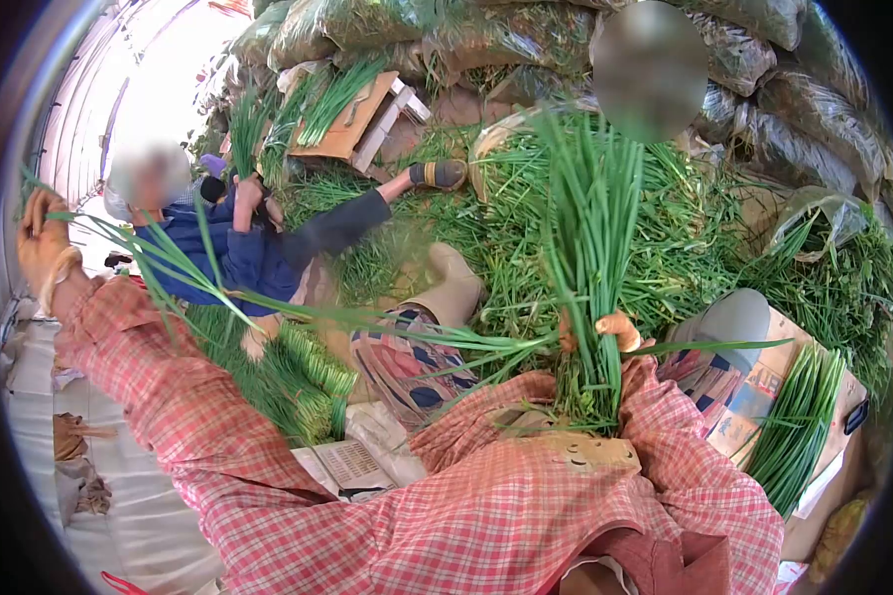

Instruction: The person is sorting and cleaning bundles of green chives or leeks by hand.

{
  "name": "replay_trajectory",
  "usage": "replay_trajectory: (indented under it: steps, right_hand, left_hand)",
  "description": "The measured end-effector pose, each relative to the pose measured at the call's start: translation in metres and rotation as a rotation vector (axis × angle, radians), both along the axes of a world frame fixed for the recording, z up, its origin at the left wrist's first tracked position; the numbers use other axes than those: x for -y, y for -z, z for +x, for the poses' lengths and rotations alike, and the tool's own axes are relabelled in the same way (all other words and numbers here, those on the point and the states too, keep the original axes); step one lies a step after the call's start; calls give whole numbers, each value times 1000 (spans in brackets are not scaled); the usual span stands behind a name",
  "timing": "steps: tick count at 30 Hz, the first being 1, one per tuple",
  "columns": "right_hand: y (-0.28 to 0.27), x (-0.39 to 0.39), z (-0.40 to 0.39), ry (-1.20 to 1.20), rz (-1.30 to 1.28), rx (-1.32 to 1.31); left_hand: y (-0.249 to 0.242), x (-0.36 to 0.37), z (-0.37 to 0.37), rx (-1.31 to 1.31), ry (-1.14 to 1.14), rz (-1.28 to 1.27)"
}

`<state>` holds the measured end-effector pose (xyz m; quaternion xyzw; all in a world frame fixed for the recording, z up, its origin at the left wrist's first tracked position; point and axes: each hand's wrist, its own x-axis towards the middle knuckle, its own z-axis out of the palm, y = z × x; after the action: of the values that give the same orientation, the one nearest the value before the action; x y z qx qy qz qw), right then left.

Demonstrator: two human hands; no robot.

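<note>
My right hand [605, 335] is closed round an upright bunch of chives [593, 223], with the leaves fanning upward and the lower ends hanging near my lap. Stretched out to the far left, my left hand [45, 243] has bent fingers and grips long chive leaves [159, 248]. Loose strands run across from near that hand toward the bunch. Below them, tied bundles of chives [313, 382] lie with their pale cut ends facing right. Another chive bundle [796, 428] rests on cardboard [759, 382] at my right.
A co-worker in a blue jacket [233, 263] sits at left, holding chives. A heap of loose leaves [526, 228] covers the ground ahead. Full plastic sacks [526, 45] are stacked behind, near a cardboard-topped crate [352, 119]. A second person's head, blurred, appears at the top.
</note>
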<state>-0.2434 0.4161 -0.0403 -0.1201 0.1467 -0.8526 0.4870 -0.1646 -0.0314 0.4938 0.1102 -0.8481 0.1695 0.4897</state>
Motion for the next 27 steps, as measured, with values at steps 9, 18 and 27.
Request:
replay_trajectory:
  steps: [9,18,27]
  right_hand:
    - [16,-8,-18,80,-481,-205]
    - [3,-30,-9,188,-346,-170]
    - [-26,-36,1,276,-254,-143]
  left_hand:
    - [-79,24,31,-13,46,-25]
    - [242,152,-129,818,-233,-620]
    - [516,-269,18,1117,80,2981]
